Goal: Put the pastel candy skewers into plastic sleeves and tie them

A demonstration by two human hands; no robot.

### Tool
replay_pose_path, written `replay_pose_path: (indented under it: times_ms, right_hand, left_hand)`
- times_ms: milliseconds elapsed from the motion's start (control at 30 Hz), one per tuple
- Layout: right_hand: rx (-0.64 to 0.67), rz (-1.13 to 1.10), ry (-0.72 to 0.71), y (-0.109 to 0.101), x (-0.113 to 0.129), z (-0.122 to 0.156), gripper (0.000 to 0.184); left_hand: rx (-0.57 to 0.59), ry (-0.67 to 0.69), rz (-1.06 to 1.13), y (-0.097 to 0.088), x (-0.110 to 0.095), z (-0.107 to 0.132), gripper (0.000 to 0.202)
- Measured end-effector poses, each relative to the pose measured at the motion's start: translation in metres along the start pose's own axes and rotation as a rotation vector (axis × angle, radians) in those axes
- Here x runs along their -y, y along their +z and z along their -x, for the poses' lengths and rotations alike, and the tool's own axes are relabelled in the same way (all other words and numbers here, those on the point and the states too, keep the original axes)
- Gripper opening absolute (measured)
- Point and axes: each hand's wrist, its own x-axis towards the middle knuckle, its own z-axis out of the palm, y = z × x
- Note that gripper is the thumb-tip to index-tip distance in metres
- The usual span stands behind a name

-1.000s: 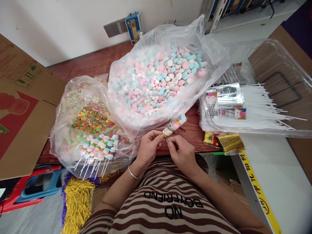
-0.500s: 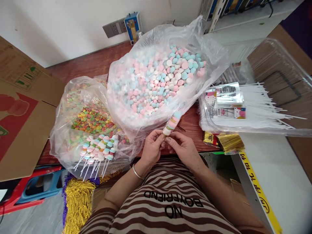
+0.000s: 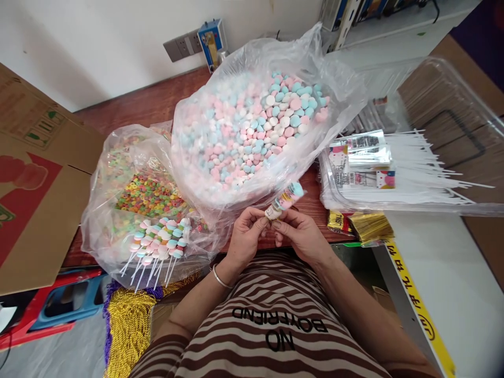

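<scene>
A marshmallow stick (image 3: 284, 200) in a clear printed wrapper is held upright and tilted to the right, just above the table's front edge. My left hand (image 3: 249, 233) pinches the lower end of the wrapper between thumb and fingers. My right hand (image 3: 301, 234) is closed at the same spot, its thumb and fingertips against the gathered bottom. Whether a tie is between the fingertips is too small to tell. Beyond both hands lies a large clear bag of pink, white and blue marshmallows (image 3: 289, 115).
Left are a bag of colourful ring candies (image 3: 151, 195) and finished marshmallow skewers (image 3: 161, 241). A clear plastic tray (image 3: 354, 206) on the right holds white sticks (image 3: 423, 178) and printed wrappers (image 3: 368, 152). Gold twist ties (image 3: 372, 227) lie before it. A cardboard box (image 3: 35, 210) stands far left.
The wrapped marshmallow stick has turned and leans further right, showing more of the printed wrapper. Both hands stay at its lower end, with small finger movements.
</scene>
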Motion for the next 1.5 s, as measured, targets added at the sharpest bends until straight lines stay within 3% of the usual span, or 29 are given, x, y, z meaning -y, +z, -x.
replay_pose_path:
  times_ms: [200, 367, 467, 600, 667, 867, 967, 1100, 1167, 1267, 1333, 1400, 1500]
  right_hand:
    - [-0.093, -0.060, 0.018, 0.005, -0.003, -0.002, 0.038]
    - [-0.033, -0.093, 0.053, 0.001, -0.004, -0.007, 0.037]
    - [-0.053, 0.149, -0.103, -0.001, -0.003, -0.006, 0.031]
    - [-0.200, 0.684, -0.483, 0.002, -0.002, -0.002, 0.016]
    - [-0.217, 0.722, -0.510, 0.003, -0.003, 0.000, 0.015]
    - [-0.120, 0.166, -0.102, 0.009, -0.004, -0.002, 0.031]
    - [-0.135, -0.018, 0.021, 0.012, -0.002, -0.004, 0.038]
    - [-0.064, -0.123, 0.098, 0.011, -0.003, -0.004, 0.039]
    - [0.019, -0.143, 0.124, 0.008, -0.005, -0.003, 0.036]
    - [0.138, -0.137, 0.170, 0.003, -0.007, 0.000, 0.033]
    - [0.177, -0.103, 0.198, 0.001, -0.004, 0.002, 0.033]
    - [0.156, -0.021, 0.151, -0.001, 0.005, 0.004, 0.030]
    - [-0.043, 0.311, -0.239, -0.004, 0.031, 0.010, 0.020]
  left_hand:
    - [-0.036, -0.088, 0.115, 0.005, -0.001, -0.004, 0.032]
    - [-0.009, -0.123, 0.155, 0.006, -0.002, -0.004, 0.033]
    - [-0.013, -0.171, 0.170, 0.007, -0.001, -0.004, 0.038]
    - [-0.047, -0.193, 0.160, 0.008, -0.002, -0.005, 0.038]
    - [-0.060, -0.173, 0.162, 0.008, -0.001, -0.006, 0.036]
    - [-0.033, -0.060, 0.097, 0.003, 0.009, -0.006, 0.034]
    - [-0.007, -0.007, -0.026, -0.002, 0.014, -0.004, 0.028]
    - [-0.018, 0.196, -0.199, -0.007, 0.013, -0.004, 0.019]
    - [0.057, 0.264, -0.212, -0.011, 0.010, -0.007, 0.019]
    - [0.264, 0.314, -0.247, -0.018, 0.002, -0.014, 0.023]
    - [0.403, 0.385, -0.381, -0.024, -0.010, -0.017, 0.022]
    - [0.410, 0.512, -0.585, -0.027, -0.028, -0.012, 0.016]
    - [0.189, 0.637, -0.738, -0.025, -0.061, 0.009, 0.024]
